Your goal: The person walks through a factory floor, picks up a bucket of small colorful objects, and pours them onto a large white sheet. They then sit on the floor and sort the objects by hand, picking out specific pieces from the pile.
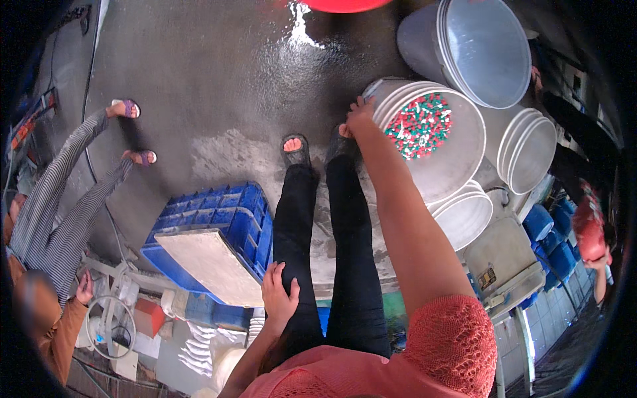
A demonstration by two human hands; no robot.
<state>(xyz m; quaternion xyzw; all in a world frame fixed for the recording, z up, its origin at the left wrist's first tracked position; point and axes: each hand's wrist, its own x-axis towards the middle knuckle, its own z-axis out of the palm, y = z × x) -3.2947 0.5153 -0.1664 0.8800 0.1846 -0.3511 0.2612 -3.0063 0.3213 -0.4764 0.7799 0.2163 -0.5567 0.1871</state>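
Observation:
My right arm reaches down to a white bucket [454,172], where my right hand [359,116] is at its outer side, just below the rim. The fingers are bent and seem to grip the bucket or its handle; the exact hold is partly hidden. Small red, green and white pieces [419,126] lie inside the bucket. Beside my thigh, my left hand [279,292] hangs with its fingers apart and nothing in it. A blue plastic crate [215,215] with a pale board [206,262] against it stands near that hand.
Large grey tub [484,50] and more white buckets [531,149] stand on the right. A red basin [345,4] shows at the far edge. The concrete floor [219,86] looks wet. One person [56,192] is at left, another [587,219] at right.

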